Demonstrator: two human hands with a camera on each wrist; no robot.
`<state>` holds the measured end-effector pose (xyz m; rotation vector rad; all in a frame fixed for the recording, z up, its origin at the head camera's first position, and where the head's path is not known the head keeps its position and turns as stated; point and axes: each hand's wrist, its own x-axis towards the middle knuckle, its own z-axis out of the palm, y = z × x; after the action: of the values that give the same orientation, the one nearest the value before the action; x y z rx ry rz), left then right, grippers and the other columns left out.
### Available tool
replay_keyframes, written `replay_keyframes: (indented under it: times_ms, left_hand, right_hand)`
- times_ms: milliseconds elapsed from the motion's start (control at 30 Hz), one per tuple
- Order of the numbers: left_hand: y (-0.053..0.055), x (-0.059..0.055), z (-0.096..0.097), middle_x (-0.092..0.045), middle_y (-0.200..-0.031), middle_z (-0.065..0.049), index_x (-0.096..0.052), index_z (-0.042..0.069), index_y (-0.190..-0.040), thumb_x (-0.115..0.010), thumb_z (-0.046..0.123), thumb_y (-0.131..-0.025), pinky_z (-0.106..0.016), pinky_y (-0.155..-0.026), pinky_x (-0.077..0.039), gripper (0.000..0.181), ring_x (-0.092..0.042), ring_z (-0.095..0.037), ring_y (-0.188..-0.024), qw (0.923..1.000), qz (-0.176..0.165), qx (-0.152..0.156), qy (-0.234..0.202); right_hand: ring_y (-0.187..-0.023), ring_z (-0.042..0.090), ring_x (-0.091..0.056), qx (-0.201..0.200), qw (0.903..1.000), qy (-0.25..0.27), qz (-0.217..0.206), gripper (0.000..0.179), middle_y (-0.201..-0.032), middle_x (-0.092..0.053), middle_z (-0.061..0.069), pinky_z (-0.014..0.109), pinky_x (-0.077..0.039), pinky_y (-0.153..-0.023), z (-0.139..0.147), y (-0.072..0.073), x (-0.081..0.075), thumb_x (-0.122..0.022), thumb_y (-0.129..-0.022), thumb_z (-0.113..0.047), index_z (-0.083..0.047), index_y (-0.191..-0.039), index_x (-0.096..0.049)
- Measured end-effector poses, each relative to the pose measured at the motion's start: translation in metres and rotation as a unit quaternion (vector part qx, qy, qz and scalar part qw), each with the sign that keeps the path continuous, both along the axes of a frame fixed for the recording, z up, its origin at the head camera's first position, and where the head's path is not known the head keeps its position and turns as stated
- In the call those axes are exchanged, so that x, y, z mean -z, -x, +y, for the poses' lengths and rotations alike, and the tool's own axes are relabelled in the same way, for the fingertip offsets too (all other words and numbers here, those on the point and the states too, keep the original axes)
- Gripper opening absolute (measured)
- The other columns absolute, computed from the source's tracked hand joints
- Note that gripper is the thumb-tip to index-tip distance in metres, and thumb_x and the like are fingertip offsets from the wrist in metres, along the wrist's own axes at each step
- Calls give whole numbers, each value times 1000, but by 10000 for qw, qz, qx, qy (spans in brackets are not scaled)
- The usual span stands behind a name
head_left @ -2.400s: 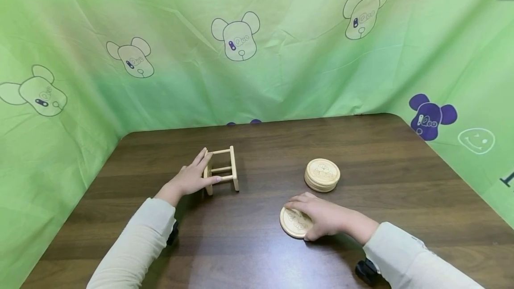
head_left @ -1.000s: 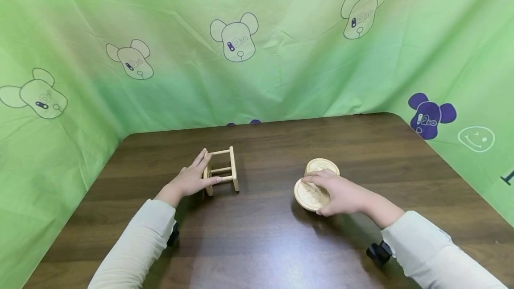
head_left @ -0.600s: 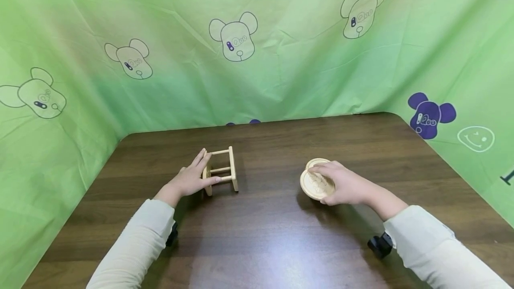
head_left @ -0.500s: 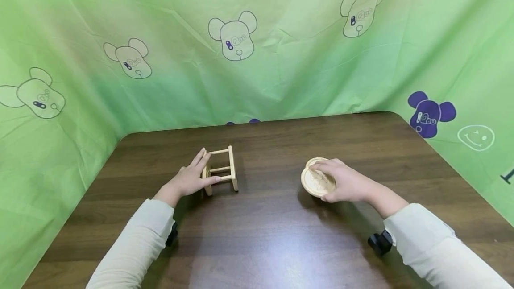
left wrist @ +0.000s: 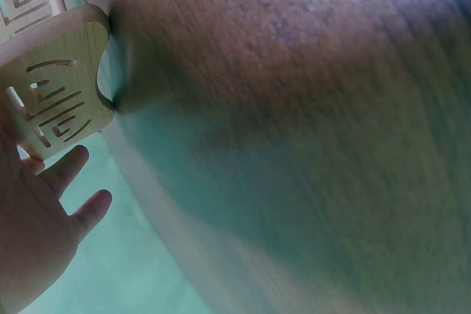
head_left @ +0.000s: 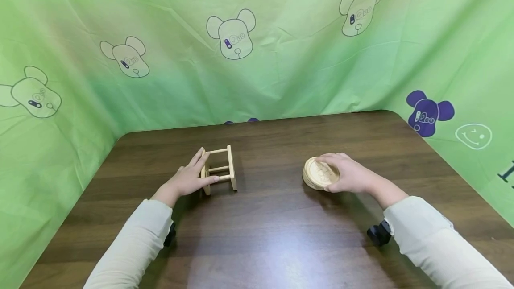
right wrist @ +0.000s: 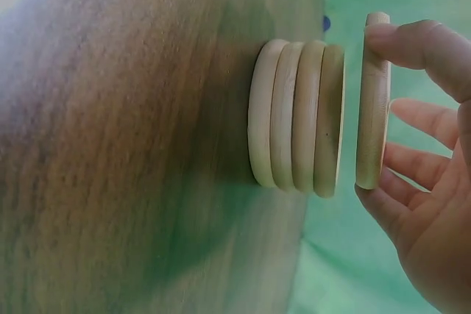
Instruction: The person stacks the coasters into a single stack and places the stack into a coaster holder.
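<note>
My right hand (head_left: pixel 350 175) pinches a round wooden coaster (head_left: pixel 321 174) by its edge, thumb on one side and fingers on the other. In the right wrist view, that coaster (right wrist: pixel 374 108) hangs level over a stack of several like coasters (right wrist: pixel 294 117), with a narrow gap between them. A flower pattern is carved on its upper face. On the left, my left hand (head_left: pixel 185 181) grips a small wooden coaster holder (head_left: pixel 231 164) standing on the table, thumb along its near side. The left wrist view shows the holder's cut-out end panel (left wrist: pixel 65 82), with two fingers spread below it.
A dark wood-grain table (head_left: pixel 257 231) bears everything. Behind it and along both sides hangs a green cloth (head_left: pixel 281 79) printed with bear heads. A small black device (head_left: pixel 379 234) sits under the right wrist.
The right hand has picked up the single coaster from the table and carried it away from me and rightward, over the stack. The left hand and the holder have stayed in place.
</note>
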<state>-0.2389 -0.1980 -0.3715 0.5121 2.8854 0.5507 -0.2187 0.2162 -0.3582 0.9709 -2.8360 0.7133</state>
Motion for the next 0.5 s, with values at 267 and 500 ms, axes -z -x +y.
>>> replay_keyframes:
  times_ms: [267, 500]
  left_hand:
    - [1, -1, 0, 3, -144, -7, -9, 12, -140, -42, 64, -76, -61, -90, -13, 89, -33, -36, -118, 10000, -2, 36, -56]
    - [1, 0, -1, 2, -144, -8, -10, 11, -140, -42, 65, -76, -61, -90, -14, 89, -36, -36, -116, 10000, 3, 24, -67]
  right_hand:
    - [-98, 36, -44, 57, 9999, -78, 57, 63, -110, -53, 21, 45, -34, -80, 2, 7, 0, -72, -57, -16, 6, -113, -51]
    - [-98, 37, -44, 161, 9997, -195, -71, 62, -110, -52, 23, 46, -34, -81, 1, 11, -1, -70, -58, -15, 7, -113, -50]
